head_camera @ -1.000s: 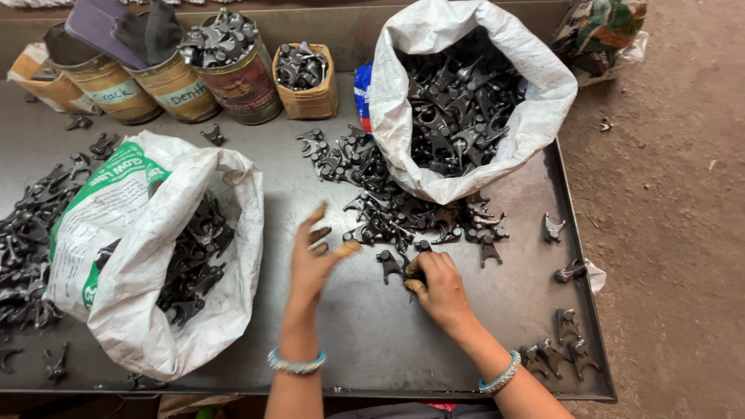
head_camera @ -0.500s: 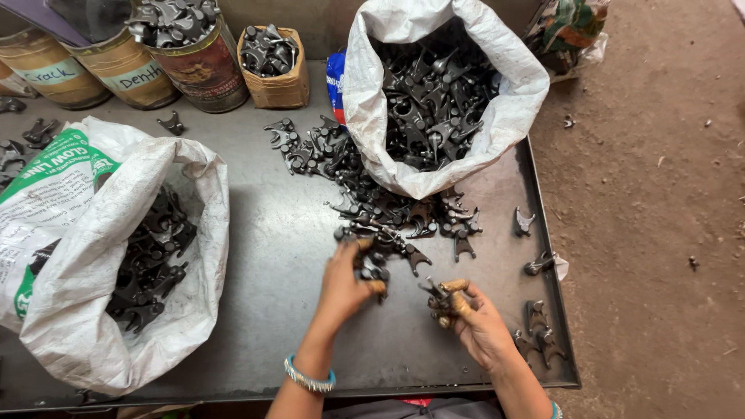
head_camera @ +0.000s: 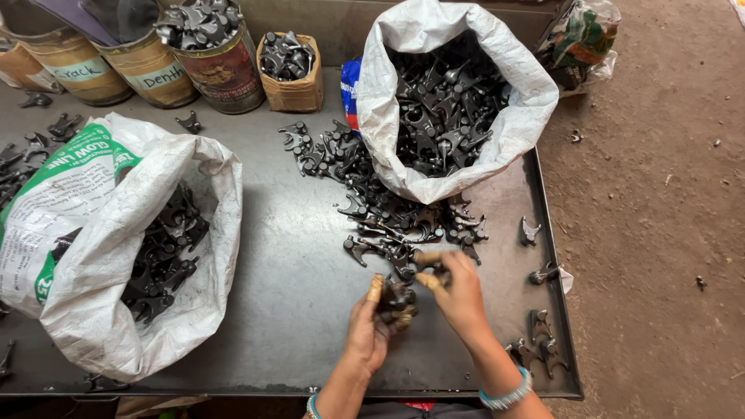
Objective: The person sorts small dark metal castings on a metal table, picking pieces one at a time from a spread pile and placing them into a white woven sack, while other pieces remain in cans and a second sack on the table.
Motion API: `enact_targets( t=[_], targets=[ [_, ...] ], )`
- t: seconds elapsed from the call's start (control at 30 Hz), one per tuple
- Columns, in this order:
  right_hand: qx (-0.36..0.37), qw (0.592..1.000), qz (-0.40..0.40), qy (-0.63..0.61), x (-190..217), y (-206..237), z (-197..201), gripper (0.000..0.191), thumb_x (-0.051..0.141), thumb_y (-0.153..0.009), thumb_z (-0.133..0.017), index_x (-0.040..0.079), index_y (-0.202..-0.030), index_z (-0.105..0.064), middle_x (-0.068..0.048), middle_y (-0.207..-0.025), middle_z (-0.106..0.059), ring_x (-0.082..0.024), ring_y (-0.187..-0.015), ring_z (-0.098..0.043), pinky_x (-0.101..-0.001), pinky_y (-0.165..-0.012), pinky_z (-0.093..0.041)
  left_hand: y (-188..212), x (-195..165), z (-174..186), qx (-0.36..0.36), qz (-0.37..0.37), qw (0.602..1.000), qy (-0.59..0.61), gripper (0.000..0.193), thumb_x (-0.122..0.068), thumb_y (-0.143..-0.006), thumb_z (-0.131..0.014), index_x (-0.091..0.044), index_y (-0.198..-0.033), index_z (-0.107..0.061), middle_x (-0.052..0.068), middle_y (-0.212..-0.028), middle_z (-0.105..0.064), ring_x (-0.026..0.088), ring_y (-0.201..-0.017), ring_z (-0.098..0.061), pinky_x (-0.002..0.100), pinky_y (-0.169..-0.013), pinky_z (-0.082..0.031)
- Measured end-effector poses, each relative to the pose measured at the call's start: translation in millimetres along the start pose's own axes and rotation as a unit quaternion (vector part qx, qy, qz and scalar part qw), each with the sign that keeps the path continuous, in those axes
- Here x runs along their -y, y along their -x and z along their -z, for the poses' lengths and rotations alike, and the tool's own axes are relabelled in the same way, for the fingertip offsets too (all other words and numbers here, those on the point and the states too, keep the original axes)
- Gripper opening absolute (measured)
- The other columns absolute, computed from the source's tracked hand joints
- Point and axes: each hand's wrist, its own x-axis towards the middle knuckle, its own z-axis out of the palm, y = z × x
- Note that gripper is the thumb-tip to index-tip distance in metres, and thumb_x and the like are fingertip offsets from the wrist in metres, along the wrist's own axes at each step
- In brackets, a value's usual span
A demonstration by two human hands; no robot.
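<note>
Left hand (head_camera: 366,330) closes around a dark forging (head_camera: 396,296); right hand (head_camera: 458,291) pinches another from the pile (head_camera: 388,213). Probably heavy, stiff, rough: best taken by the shank.

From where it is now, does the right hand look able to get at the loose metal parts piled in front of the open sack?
Probably yes: the right hand sits at the pile, nothing lying between.
</note>
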Motion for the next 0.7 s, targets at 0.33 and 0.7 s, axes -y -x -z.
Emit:
enact_targets(
  t=[0.33, 0.7],
  targets=[
    [0.037, 0.985, 0.028, 0.168, 7.1, -11.4, 3.6, 0.038, 0.009, -0.069, -0.084, 0.012, -0.104, -0.071, -0.008, -0.098, -0.07, -0.031, -0.101, -0.06, -0.0447, -0.089, -0.045, -8.7, -29.5, 33.9, 0.041, -0.038, 0.998, 0.012, 0.037, -0.037, -0.095, -0.062, -0.006, -0.112, -0.07, 0.013, -0.104, -0.077, 0.027, -0.095, -0.074, 0.04, -0.075, -0.061],
    [0.145, 0.938, -0.101, -0.298, 16.3, 11.4, 15.2, 0.036, -0.007, -0.086, -0.066, 0.007, -0.119, -0.063, -0.011, -0.12, -0.069, -0.024, -0.113, -0.065, -0.0354, -0.099, -0.051, 2.5, -24.3, 20.5, -0.034, 0.075, 0.997, 0.007, 0.05, -0.048, -0.089, -0.057, -0.006, -0.112, -0.071, 0.014, -0.104, -0.077, 0.026, -0.092, -0.076, 0.048, -0.078, -0.064]
  ],
)
